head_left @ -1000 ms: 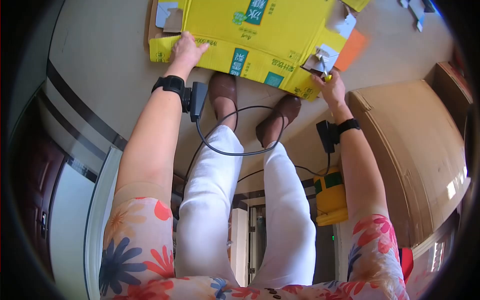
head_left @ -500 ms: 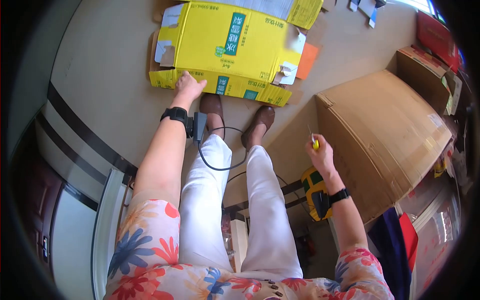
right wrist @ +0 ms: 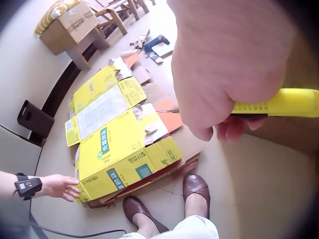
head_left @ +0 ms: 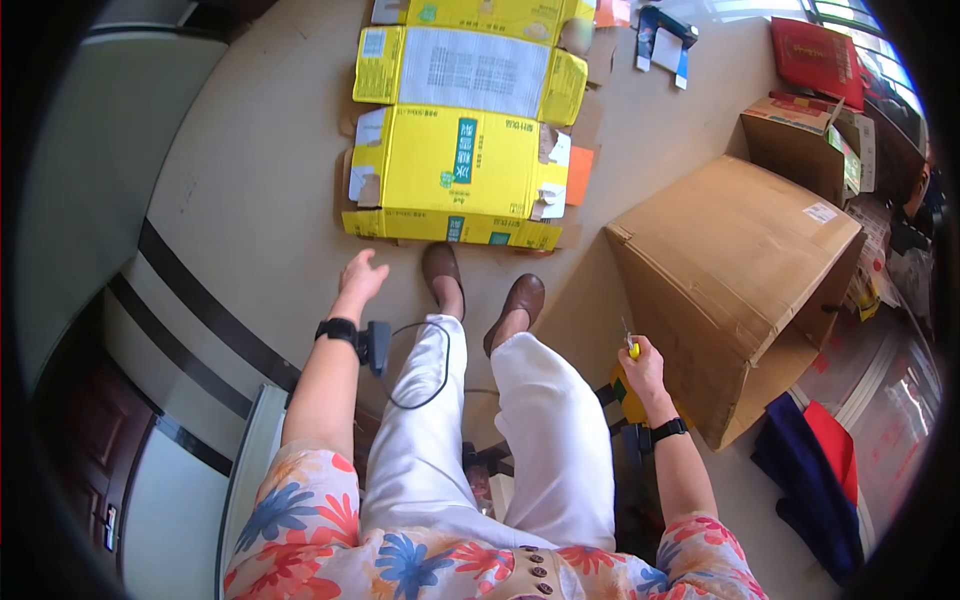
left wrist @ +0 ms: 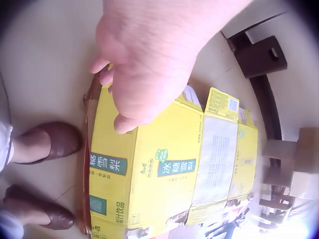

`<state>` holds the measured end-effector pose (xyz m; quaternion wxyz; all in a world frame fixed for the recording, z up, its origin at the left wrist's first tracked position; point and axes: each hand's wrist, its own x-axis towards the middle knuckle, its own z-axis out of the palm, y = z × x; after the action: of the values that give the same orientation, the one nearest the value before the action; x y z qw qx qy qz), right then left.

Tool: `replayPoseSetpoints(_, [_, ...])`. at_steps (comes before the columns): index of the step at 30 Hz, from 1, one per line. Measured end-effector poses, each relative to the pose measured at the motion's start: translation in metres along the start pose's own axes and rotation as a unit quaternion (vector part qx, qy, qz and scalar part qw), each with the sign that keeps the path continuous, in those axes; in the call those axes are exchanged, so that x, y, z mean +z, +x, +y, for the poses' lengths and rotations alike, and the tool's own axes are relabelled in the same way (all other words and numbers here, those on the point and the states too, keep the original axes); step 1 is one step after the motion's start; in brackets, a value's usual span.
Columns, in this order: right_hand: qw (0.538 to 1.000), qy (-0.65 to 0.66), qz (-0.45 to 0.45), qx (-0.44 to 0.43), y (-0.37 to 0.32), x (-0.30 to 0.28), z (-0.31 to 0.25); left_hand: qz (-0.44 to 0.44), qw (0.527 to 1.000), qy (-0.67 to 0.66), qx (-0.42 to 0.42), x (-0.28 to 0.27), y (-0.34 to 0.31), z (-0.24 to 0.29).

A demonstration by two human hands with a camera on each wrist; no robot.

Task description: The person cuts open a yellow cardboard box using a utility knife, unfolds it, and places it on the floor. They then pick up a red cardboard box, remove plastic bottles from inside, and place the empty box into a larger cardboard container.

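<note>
A flattened yellow carton [head_left: 460, 165] lies on the floor in front of the shoes, on top of other flat cardboard. My left hand [head_left: 362, 277] is just off its near left corner in the head view, holding nothing, fingers loosely spread. From the left wrist view, the left hand [left wrist: 144, 64] hangs over the carton's yellow panels [left wrist: 164, 169]. My right hand [head_left: 643, 366] grips a yellow-handled cutter [head_left: 634, 351], its thin blade pointing up and away. The right wrist view shows the right hand [right wrist: 227, 64] curled round the yellow handle [right wrist: 279, 103].
A large brown box [head_left: 735, 275] stands at the right, its open side facing the lower right. Behind it are a smaller carton [head_left: 795, 145] and a red case [head_left: 817, 62]. Blue and white card scraps [head_left: 665, 45] lie beyond the yellow carton. Dark blue cloth [head_left: 810, 485] lies lower right.
Both hands have come away from the yellow carton, the right first, carrying the cutter back beside the brown box, then the left. The carton appears farther off and more of it shows.
</note>
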<state>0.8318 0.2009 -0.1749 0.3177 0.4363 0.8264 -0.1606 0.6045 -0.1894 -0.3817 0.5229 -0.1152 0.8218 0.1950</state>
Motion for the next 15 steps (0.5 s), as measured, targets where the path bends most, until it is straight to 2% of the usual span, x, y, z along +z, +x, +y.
replayPoseSetpoints(5, [0.999, 0.013, 0.003, 0.031, 0.001, -0.03, -0.009, 0.014, 0.999, 0.02, -0.034, -0.032, -0.018, -0.039])
replayPoseSetpoints(11, [1.0, 0.017, 0.014, -0.016, 0.028, -0.054, -0.011, 0.024, 0.999, 0.01, -0.045, -0.087, -0.047, -0.017])
replayPoseSetpoints(13, [1.0, 0.018, -0.004, -0.008, 0.046, -0.072, -0.025, 0.037, 0.997, -0.042, -0.055, -0.104, -0.054, -0.012])
replayPoseSetpoints(15, [0.996, 0.074, -0.032, 0.046, 0.049, -0.098, -0.039, 0.042, 0.995, -0.066, -0.054, -0.126, -0.07, -0.006])
